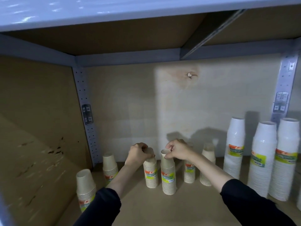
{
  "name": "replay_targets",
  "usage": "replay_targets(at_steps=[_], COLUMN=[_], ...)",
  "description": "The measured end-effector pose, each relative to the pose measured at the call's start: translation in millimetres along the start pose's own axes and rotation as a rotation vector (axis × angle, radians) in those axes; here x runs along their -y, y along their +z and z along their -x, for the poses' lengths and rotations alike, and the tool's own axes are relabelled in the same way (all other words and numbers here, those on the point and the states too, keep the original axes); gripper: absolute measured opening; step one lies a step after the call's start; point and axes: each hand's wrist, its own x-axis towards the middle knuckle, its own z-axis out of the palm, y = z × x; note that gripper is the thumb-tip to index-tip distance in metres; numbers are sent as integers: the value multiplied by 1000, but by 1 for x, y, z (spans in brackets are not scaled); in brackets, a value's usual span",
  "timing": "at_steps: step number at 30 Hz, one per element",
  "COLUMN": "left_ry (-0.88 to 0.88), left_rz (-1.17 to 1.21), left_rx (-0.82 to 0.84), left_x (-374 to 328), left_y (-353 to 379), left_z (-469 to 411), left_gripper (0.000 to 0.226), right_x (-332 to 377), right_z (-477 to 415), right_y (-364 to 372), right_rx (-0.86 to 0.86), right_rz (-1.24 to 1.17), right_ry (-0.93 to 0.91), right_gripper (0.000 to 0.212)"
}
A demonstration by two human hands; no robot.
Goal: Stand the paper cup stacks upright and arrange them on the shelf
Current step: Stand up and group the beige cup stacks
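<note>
Cardboard-lined shelf (146, 209): left hand (138, 153) and right hand (177, 151) each pinch an upright cup stack's top, steadying adjacent stacks (150, 172) (168, 175).

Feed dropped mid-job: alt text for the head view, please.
The left hand grips the top of the left tan stack and the right hand the top of the right tan stack, both upright side by side on the brown shelf. Four more tan stacks stand around them, and taller white stacks stand at the right.

Matt beige paper cup stacks (168, 173) in glossy plastic wrap stand on a rough brown fibreboard shelf (146, 207).
</note>
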Motion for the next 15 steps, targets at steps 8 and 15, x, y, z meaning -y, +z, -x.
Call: replay_targets(at_steps=[8,15], left_ry=[47,117], left_rz=[-8,9], left_rx=[28,94], left_x=[-4,-15], left_y=[-13,-21], left_z=[23,51], left_gripper=[47,45], right_x=[11,26], right_z=[21,45], right_y=[-7,-17], right_rx=[29,111], right_rz=[36,66], right_ry=[4,-19], right_gripper=[38,36])
